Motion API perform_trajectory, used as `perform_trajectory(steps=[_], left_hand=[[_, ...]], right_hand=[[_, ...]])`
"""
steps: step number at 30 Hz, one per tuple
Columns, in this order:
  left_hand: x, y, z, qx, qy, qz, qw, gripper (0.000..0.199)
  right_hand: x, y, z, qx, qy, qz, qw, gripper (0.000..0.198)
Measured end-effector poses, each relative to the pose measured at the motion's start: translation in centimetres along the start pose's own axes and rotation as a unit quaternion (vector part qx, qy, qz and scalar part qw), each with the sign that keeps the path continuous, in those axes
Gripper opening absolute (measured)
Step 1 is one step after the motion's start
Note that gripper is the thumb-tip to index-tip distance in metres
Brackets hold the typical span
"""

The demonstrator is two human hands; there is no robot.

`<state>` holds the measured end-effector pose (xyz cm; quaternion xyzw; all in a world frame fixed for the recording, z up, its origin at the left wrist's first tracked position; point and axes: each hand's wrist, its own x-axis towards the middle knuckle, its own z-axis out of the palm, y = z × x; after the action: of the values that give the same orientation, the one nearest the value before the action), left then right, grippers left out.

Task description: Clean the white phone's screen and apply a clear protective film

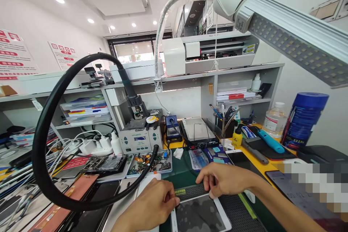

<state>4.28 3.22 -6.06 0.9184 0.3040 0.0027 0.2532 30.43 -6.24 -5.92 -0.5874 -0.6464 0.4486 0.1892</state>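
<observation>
White-bordered tablet with a dark, mottled screen [201, 213] lies at bottom centre on a black perforated mat [238, 208]; its near edge runs out of frame, and whether the blotches are marks or reflections is unclear. Left hand [153, 203]: fingers curled, thumb and forefinger together at the tablet's far left corner; cannot tell whether they pinch the rim or only press it. Right hand [223, 179]: fingers bent, thumb at the far right corner, forefinger reaching beyond the edge over the mat; its grip is equally uncertain, the fingertips partly hidden. Both forearms leave the frame below. A thick black rubber hose [40, 134] loops across the left, crossing in front of a shallow white tray of small circuit boards [149, 163]. The silver LED lamp [296, 40] is cut off at right. Lower right, pixelated blocks cover part of a dark flat panel [285, 188]; its figures are only partly legible.
</observation>
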Motion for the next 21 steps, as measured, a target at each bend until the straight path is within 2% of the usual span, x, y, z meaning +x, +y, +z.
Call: perform_trajectory(steps=[10, 21], left_hand=[[-0.2, 0.3, -0.1, 0.004, -0.007, 0.002, 1.000, 0.024], [-0.3, 0.4, -0.1, 0.011, 0.000, 0.007, 1.000, 0.023]], right_hand=[[0.5, -0.4, 0.8, -0.033, 0.031, 0.024, 0.999, 0.057], [0.5, -1.3, 2.3, -0.118, 0.112, 0.050, 0.985, 0.063]])
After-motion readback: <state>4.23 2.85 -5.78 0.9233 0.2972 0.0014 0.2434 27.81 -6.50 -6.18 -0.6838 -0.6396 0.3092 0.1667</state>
